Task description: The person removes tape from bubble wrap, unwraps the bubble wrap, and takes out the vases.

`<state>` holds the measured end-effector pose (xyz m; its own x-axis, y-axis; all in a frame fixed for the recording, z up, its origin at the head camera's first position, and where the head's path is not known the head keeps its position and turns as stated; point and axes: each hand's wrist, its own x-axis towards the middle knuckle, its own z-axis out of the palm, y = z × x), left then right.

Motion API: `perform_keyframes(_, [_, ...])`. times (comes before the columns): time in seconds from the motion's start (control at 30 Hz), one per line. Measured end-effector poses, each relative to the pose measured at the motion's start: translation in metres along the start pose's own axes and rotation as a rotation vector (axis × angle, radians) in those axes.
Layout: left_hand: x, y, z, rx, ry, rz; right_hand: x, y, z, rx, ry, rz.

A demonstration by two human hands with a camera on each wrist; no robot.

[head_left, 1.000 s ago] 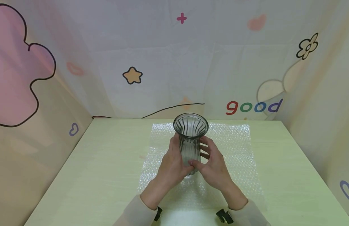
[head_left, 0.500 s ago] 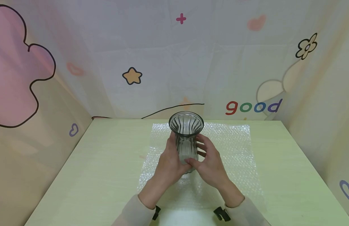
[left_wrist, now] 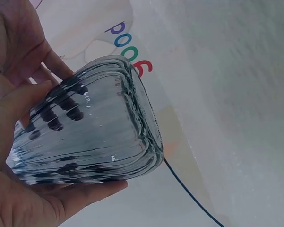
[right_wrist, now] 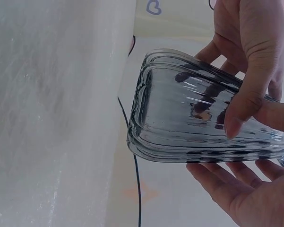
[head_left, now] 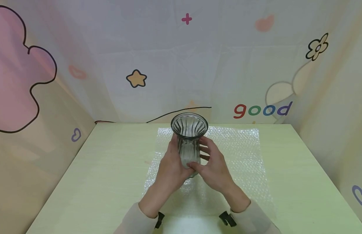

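Note:
A clear ribbed glass vase [head_left: 189,149] with a flared dark-tinted rim is held upright between my two hands, above a sheet of bubble wrap [head_left: 236,162]. My left hand [head_left: 172,169] grips its left side, thumb across the front. On the other side my right hand [head_left: 214,165] holds it with curled fingers, its thumb lying over the front near the left thumb. In the left wrist view the vase's thick squared base [left_wrist: 142,118] points away from the hands. Both wrist views show fingers seen through the glass.
The bubble wrap lies flat on a pale green table [head_left: 110,169]. Behind the table hangs a printed cloth backdrop [head_left: 169,58], with side cloths at left and right. Black clips [head_left: 227,218] sit by both sleeve cuffs.
Both hands have carried the vase a little to the left and slightly upward in the head view. Their hold on it looks the same.

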<state>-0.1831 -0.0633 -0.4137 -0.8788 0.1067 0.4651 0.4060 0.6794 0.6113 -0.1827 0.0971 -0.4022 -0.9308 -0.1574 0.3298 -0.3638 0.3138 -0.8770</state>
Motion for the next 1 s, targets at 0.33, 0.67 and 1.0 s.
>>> perform_keyframes(0.33, [0.003,0.003,-0.012,0.049,-0.037,-0.052,0.004,-0.006,0.003,-0.016,-0.018,-0.009])
perform_keyframes(0.67, [0.011,-0.004,-0.020,0.016,-0.029,-0.039,0.012,-0.011,0.008,-0.021,-0.031,-0.015])
perform_keyframes(1.0, [0.017,-0.014,-0.030,-0.021,-0.023,-0.052,0.018,-0.016,0.013,-0.048,-0.092,-0.026])
